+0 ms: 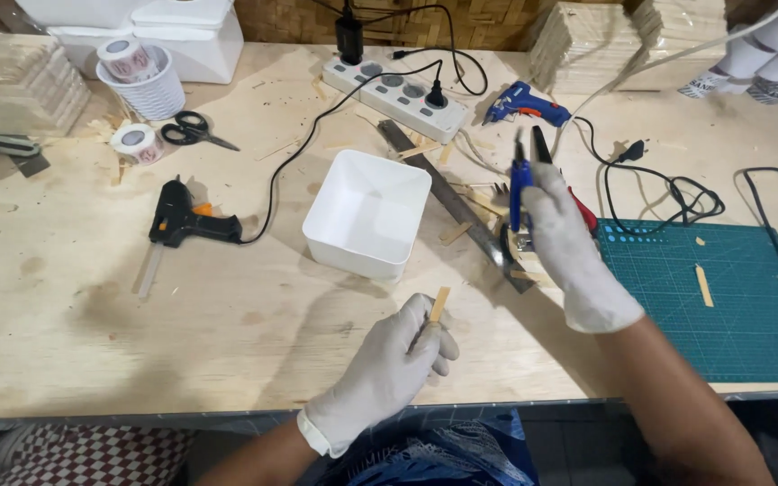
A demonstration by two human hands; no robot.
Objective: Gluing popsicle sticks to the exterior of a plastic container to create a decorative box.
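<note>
The left hand [387, 367], in a white glove, is closing around a small flat wooden stick [439, 305]. The stick is poking up out of the fist, near the front edge of the worktop [74, 315]. The right hand [569, 243], also in a white glove, is gripping a pair of pliers [524, 175] with blue handles. The handles are pointing up and away from the person. This hand is hovering over the middle of the worktop, just beside the left edge of a green cutting mat [731, 297].

A white square tub [368, 212] is sitting in the middle of the worktop, and it is showing nothing inside. A long metal file [447, 202] is lying right of it, reaching under the right hand. A black glue gun [182, 219] is resting toward the left side, with its cord running to a white power strip [398, 94] near the back edge. A blue glue gun [524, 102] is lying just right of the strip. Black scissors [193, 130] and a roll of tape [137, 142] are lying near the back left corner, beside a white cup [150, 90] holding another roll. A short wooden stick [703, 284] is lying on the mat. Stacks of wooden sticks [11, 81] are sitting at the back left corner.
</note>
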